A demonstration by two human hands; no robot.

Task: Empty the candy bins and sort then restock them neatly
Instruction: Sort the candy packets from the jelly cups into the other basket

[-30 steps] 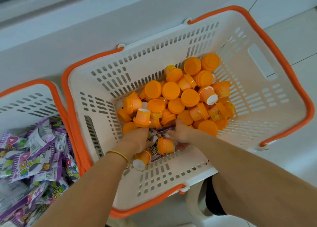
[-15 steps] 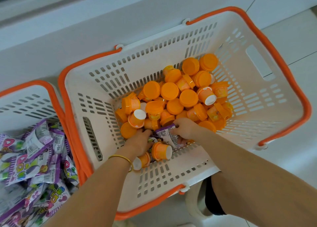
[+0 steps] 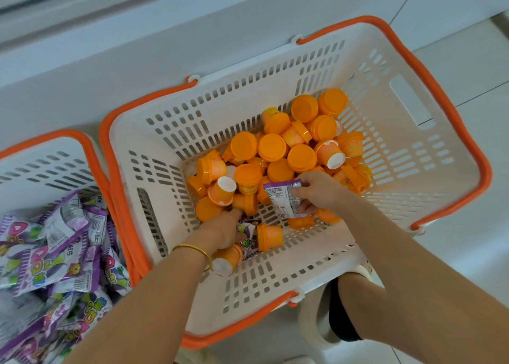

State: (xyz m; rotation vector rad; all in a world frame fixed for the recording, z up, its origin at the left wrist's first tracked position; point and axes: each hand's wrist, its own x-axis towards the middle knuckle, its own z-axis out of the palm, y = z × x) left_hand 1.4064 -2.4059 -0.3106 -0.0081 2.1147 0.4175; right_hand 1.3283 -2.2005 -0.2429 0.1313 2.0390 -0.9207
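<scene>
view: head | facing: steeply down (wide-angle, edges bowed) | range: close above white basket (image 3: pixel 275 88)

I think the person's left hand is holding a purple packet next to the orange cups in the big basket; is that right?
Not quite: the right hand holds the purple packet next to the orange cups in the big basket. The head view shows it; the left hand is lower, by another packet.
</scene>
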